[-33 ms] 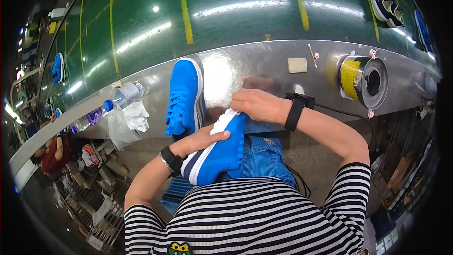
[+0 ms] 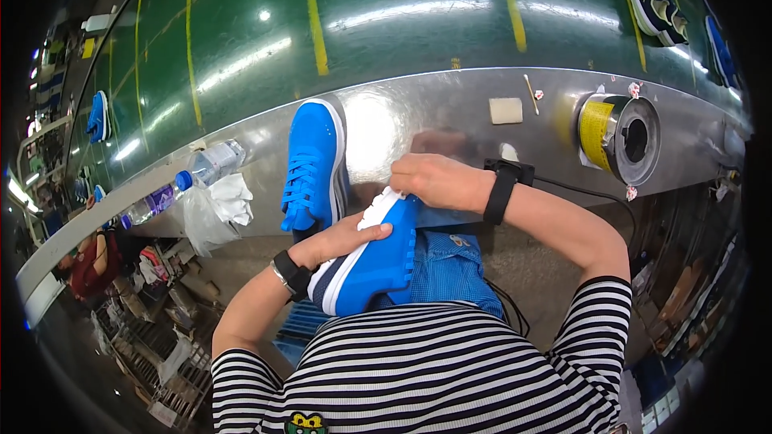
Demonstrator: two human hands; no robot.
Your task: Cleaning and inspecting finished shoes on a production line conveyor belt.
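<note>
A bright blue sneaker (image 2: 371, 268) with a white and dark-striped sole is tilted on its side close against my body. My left hand (image 2: 342, 239) grips it across the sole, the thumb lying over the blue upper. At the shoe's far end, beside a white scalloped edge, my right hand (image 2: 434, 179) has its fingers pinched together. A small white bit shows at those fingertips, too small to name. Just beyond my left hand, a second blue sneaker (image 2: 312, 157), laced, rests on the metal ledge with its toe pointing away.
The metal ledge (image 2: 458, 141) holds a beige block (image 2: 506, 111), a cotton swab (image 2: 531, 95) and a round can (image 2: 619, 139) at right. Plastic bottles (image 2: 211, 162) and a plastic bag (image 2: 211, 213) sit at left. Past it, the green surface (image 2: 402, 12) carries a dark sneaker (image 2: 653, 0).
My right hand has shifted very slightly left at the shoe's far end. Both hands keep their places on the sneaker otherwise.
</note>
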